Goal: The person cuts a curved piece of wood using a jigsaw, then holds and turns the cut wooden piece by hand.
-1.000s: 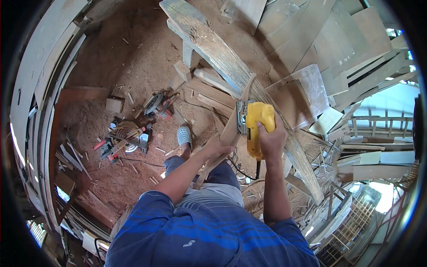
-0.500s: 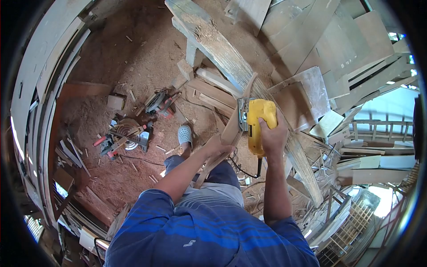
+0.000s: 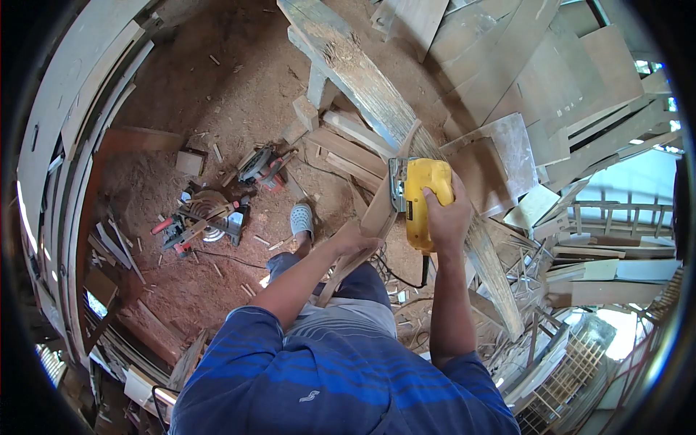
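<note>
My right hand is wrapped round a yellow jigsaw, thumb on its near side. The metal base of the jigsaw lies against a curved wooden piece, and a black cord leaves its lower end. Lower down, my left hand grips the same wooden piece, which runs from my lap up to a thick weathered beam. The upper tip of the piece overlaps the beam. The blade is hidden from this view.
A miter saw and a red-and-black circular saw stand on the sawdust-covered floor at left. Wooden boards lie below the beam. Large panels lean at the upper right. Offcuts and cords litter the ground near my shoe.
The whole view has shifted slightly, with the beam and the panels a little to the right. Both hands keep their grip, and the jigsaw stays in nearly the same place on the wooden piece.
</note>
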`<state>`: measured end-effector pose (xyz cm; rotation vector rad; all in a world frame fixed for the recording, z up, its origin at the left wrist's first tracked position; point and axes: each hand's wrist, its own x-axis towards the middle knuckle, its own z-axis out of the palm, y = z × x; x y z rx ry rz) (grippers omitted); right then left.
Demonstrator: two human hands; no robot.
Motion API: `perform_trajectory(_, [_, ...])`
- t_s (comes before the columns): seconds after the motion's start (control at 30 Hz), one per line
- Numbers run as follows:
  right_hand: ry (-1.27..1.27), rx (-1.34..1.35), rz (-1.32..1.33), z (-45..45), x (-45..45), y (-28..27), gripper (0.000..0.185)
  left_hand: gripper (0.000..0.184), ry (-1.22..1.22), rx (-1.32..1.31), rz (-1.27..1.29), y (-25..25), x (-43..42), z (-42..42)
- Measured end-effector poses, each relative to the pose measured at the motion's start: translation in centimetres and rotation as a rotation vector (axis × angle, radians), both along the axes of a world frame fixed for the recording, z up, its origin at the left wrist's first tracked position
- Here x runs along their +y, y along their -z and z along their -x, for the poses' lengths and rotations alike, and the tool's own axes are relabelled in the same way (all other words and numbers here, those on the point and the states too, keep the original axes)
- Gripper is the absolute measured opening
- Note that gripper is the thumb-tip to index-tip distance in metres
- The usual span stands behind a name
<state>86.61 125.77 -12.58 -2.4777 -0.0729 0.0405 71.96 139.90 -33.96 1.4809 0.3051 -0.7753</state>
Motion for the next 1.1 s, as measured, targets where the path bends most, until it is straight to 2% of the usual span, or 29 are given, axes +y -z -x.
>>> perform_trajectory(0.17, [0.026, -0.005, -0.02, 0.1, -0.2, 0.7, 0.059, 0.064, 0.012, 0.004, -0.01, 0.6, 0.1, 0.2])
perform_trajectory(0.27, [0.03, -0.023, -0.009, 0.1, 0.2, 0.6, 0.059, 0.073, -0.03, -0.033, -0.093, 1.8, -0.6, 0.7])
perform_trajectory(0.37, [0.032, -0.024, -0.024, 0.1, 0.2, 0.5, 0.058, 0.081, 0.008, 0.036, -0.01, 2.6, -0.8, 0.7])
perform_trajectory(0.47, [0.03, -0.037, -0.035, 0.0, -0.4, 1.3, 0.058, 0.079, -0.031, -0.004, 0.024, 2.7, -0.9, 0.9])
perform_trajectory(0.57, [0.03, -0.037, -0.034, 0.0, -0.3, 1.2, 0.058, 0.076, 0.032, 0.013, -0.123, 0.6, -0.2, 0.4])
perform_trajectory(0.67, [0.033, -0.046, -0.039, 0.0, -0.3, 1.3, 0.058, 0.076, -0.016, -0.04, -0.1, 3.0, -1.2, 1.2])
perform_trajectory(1.1, [0.04, -0.034, -0.062, 0.1, -0.1, 1.1, 0.059, 0.079, -0.013, 0.027, -0.067, -0.5, 0.0, 0.8])
